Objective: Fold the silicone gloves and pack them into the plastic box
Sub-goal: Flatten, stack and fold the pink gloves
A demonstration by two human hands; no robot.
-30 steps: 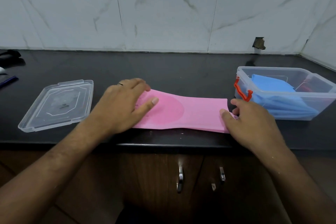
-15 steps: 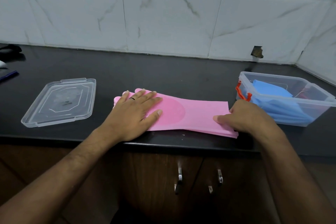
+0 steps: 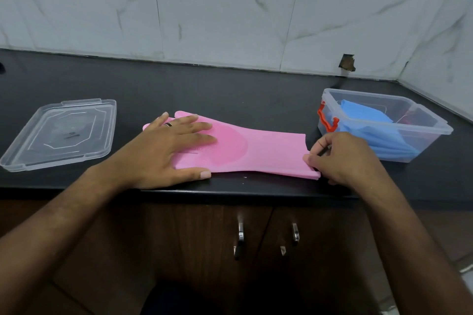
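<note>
Nearest: cabinet doors [image 3: 230, 238] under the black surface [image 3: 230, 89]. Pink glove [image 3: 263, 153] lies flat along the front edge, fingers to the left, cuff to the right. Left hand [image 3: 163, 151] pressed flat on its finger end, grip spread wide, holding nothing. Right hand [image 3: 343, 158] pinches the cuff corner, grip closed on it. Clear lid [image 3: 61, 133] well to the left, apart. Plastic box [image 3: 330, 107] just right of the cuff, open, blue glove [image 3: 368, 120] inside, red latch [image 3: 326, 120] on its left end. Tiled wall [image 3: 230, 7] behind.
</note>
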